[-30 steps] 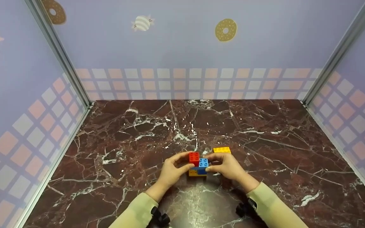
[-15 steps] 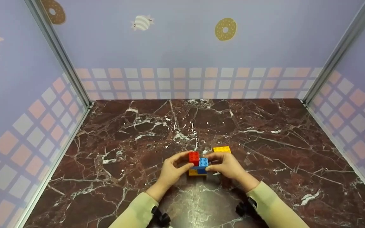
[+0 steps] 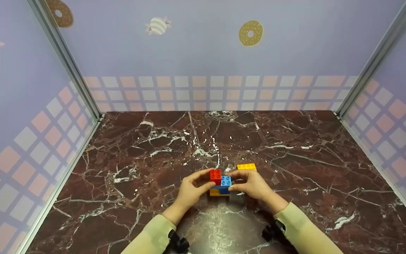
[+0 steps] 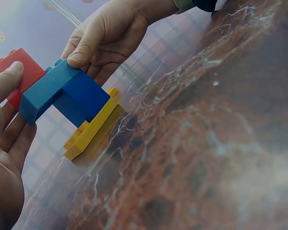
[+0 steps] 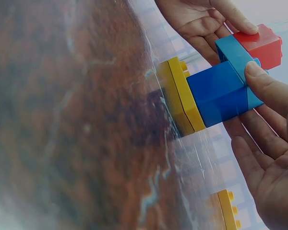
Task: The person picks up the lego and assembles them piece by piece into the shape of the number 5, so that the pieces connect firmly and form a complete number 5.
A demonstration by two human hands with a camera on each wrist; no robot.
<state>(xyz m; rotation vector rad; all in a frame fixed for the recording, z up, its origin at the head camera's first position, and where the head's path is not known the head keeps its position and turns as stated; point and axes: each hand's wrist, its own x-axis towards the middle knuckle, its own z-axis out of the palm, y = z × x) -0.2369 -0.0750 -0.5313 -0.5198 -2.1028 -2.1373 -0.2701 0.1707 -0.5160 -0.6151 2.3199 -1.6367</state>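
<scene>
A small stack of toy building bricks stands on the marbled tabletop. At its base lies a thin yellow brick [image 3: 215,193]; on this sits a dark blue brick [image 5: 218,91], topped by a light blue brick [image 3: 226,181] that overhangs to the left. A red brick [image 3: 215,176] sits on the light blue brick's left end. My left hand [image 3: 190,188] pinches the red brick, its thumb on the near face. Between thumb and fingers, my right hand [image 3: 254,183] grips the right end of the light blue brick. The fingers behind the stack are partly hidden.
Just behind my right hand lies another yellow brick [image 3: 246,166], partly covered by the hand. The dark red marbled table [image 3: 174,148] is bounded by patterned panels at the back [image 3: 203,53] and both sides.
</scene>
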